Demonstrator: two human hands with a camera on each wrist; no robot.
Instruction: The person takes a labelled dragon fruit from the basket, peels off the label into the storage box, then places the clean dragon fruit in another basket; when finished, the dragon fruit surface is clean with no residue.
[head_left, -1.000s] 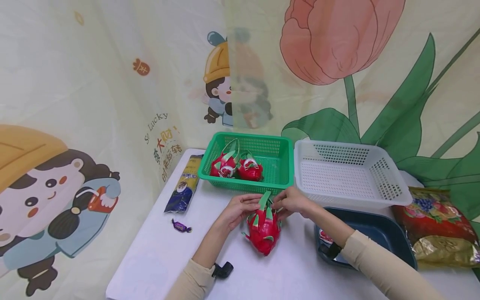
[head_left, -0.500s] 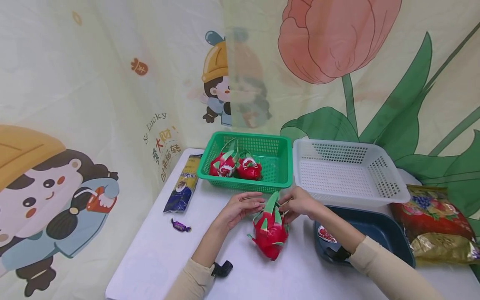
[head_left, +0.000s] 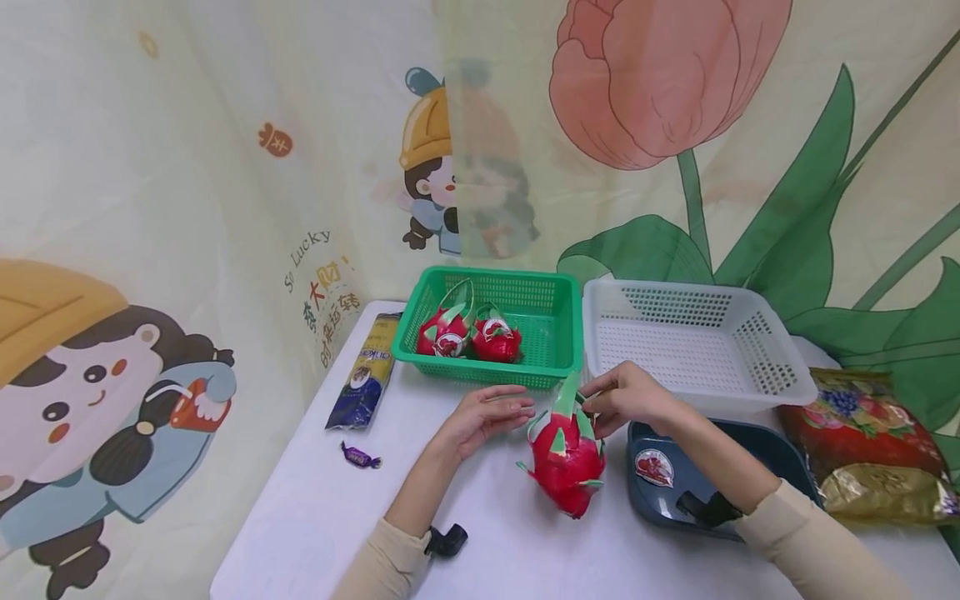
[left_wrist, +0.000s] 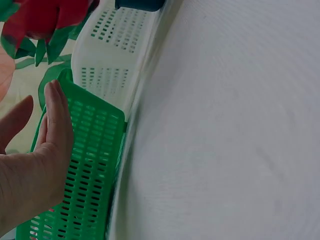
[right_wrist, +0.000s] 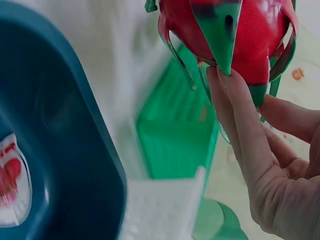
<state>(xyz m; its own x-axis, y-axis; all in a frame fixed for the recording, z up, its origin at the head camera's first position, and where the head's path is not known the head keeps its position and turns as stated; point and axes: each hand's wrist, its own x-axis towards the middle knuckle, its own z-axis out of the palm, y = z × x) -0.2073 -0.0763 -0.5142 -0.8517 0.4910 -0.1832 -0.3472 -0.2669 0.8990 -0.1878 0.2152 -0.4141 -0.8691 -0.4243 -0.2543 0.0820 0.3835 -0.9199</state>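
A red dragon fruit (head_left: 567, 462) with green scales hangs leafy end up over the table's middle in the head view. My right hand (head_left: 632, 396) pinches it by the leafy end; the right wrist view shows the thumb and fingers of that hand (right_wrist: 280, 165) at the scales. To its left, my left hand (head_left: 483, 423) is held apart from the fruit with relaxed fingers. In the left wrist view the left hand (left_wrist: 42, 155) holds nothing, and part of the dragon fruit (left_wrist: 42, 22) shows beyond it.
Two dragon fruits (head_left: 497, 335) lie in a green basket (head_left: 551, 367) behind the hands. Beside it stands a white basket (head_left: 693, 392). A dark blue tray (head_left: 667, 504) with a round sticker (head_left: 654, 468) sits under the right forearm. Nearby are a red-gold bag (head_left: 862, 450), blue-gold packet (head_left: 365, 375) and purple candy (head_left: 361, 455).
The dragon fruit has moved right in my right hand, toward the dark blue tray. My left hand has stayed nearly in place, and the gap between it and the fruit has widened.
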